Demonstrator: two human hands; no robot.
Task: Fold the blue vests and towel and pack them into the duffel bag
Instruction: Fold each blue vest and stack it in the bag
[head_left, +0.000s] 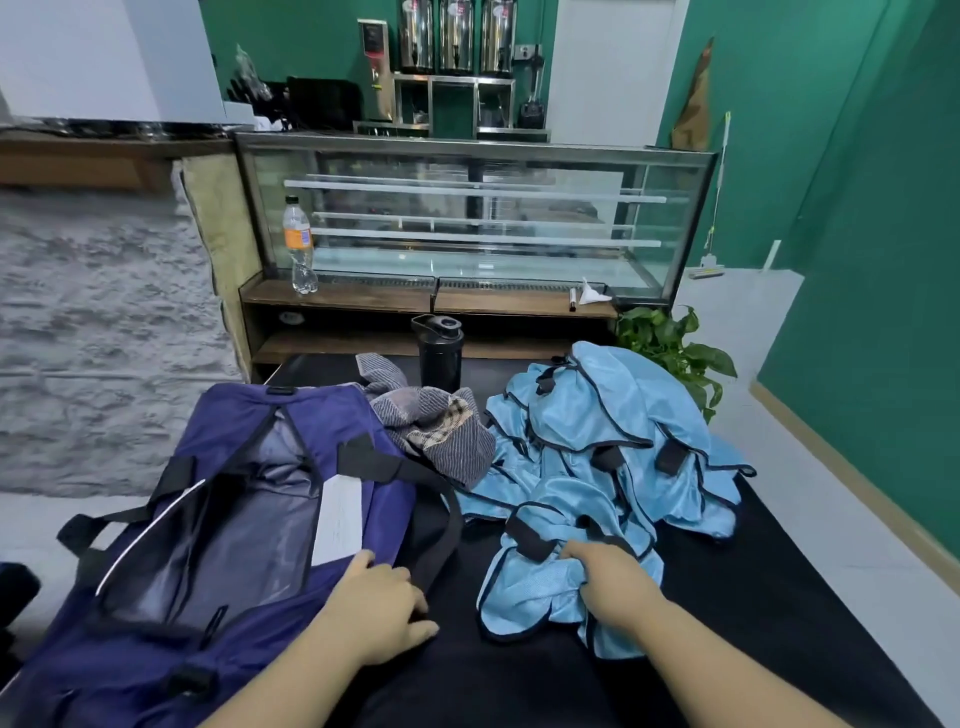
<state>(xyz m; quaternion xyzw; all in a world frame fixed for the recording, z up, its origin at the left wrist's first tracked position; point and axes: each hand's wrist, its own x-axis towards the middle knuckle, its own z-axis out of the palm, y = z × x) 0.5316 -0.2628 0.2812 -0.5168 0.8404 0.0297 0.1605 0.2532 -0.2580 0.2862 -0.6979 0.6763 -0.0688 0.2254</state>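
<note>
At lower centre, the left hand (382, 605) rests with straight fingers on the open duffel bag (218, 545). The right hand (615, 577) grips the nearest of the blue vests (597, 457) heaped right of centre on the table (727, 623). The towel (431, 421) lies crumpled between bag and vests.

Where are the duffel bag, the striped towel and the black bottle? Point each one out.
duffel bag (363, 462): head view, on its blue side panel beside the open top.
striped towel (441, 441): head view, on the crumpled middle of the cloth.
black bottle (440, 358): head view, on its dark body below the lid.
</note>
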